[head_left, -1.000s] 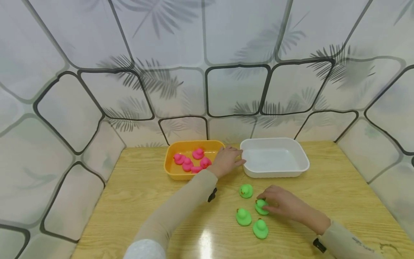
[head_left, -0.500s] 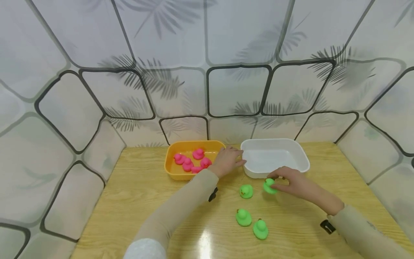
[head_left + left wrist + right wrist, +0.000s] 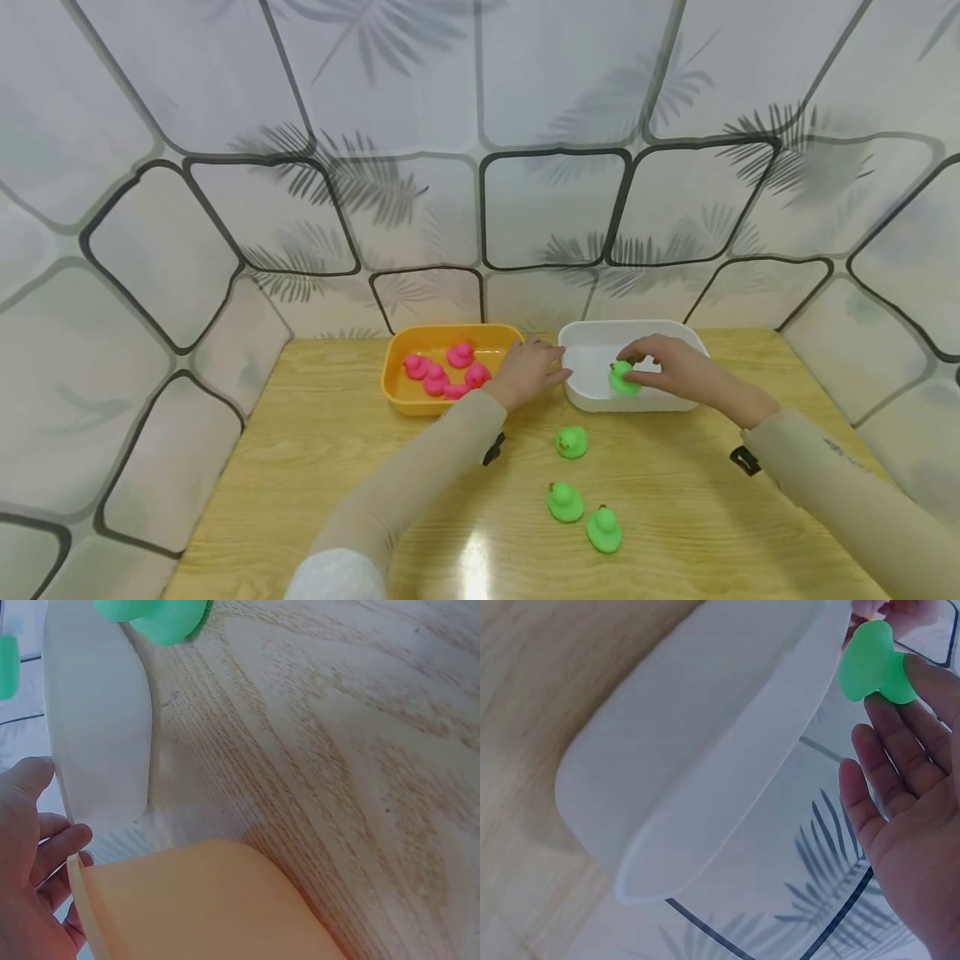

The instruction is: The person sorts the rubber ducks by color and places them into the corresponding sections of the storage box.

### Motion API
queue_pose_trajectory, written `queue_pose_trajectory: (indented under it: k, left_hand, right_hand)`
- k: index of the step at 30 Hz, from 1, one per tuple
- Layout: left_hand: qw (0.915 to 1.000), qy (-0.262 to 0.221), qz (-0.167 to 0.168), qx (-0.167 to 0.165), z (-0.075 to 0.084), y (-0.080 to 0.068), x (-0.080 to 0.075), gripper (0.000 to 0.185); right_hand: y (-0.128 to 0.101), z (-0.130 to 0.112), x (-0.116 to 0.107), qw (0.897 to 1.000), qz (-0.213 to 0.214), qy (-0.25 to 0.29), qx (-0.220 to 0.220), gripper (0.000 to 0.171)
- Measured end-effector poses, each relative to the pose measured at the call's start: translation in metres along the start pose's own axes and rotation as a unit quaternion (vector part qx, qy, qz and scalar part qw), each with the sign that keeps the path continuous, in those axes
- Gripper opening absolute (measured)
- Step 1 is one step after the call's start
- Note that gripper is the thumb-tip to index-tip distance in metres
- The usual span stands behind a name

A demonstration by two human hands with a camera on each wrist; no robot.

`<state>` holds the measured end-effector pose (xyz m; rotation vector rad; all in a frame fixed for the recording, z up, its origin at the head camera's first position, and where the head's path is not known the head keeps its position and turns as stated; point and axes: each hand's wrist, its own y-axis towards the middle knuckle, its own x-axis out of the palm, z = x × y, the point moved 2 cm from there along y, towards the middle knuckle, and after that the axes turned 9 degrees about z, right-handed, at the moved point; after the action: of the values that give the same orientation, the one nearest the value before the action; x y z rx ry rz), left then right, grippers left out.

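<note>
A green rubber duck is pinched between the thumb and fingers of my right hand, over the white plastic box. The right wrist view shows the duck at the fingertips, above the box's rim. My left hand lies across the right end of the orange box, its relaxed fingers reaching to the white box's near-left rim. In the left wrist view, the thumb and fingertips of that hand are at the rims of both boxes. Several pink rubber ducks sit inside the orange box.
Three green ducks stand on the wooden table: one duck before the white box, a second duck nearer me, and a third duck to its right. A patterned wall rises behind the boxes.
My right hand has picked a green duck up from the table and carried it forward over the white box. The left hand has stayed in place.
</note>
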<state>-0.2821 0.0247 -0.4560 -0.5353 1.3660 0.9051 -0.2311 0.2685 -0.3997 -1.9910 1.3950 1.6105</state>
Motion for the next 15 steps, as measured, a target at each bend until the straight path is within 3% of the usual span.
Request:
queue_pose_trajectory:
  k: [15]
  left_hand:
    - [1.0, 0.002, 0.001, -0.001, 0.0, 0.0, 0.0, 0.052]
  right_hand:
    - [0.034, 0.03, 0.002, 0.996, -0.045, 0.0, 0.074, 0.025]
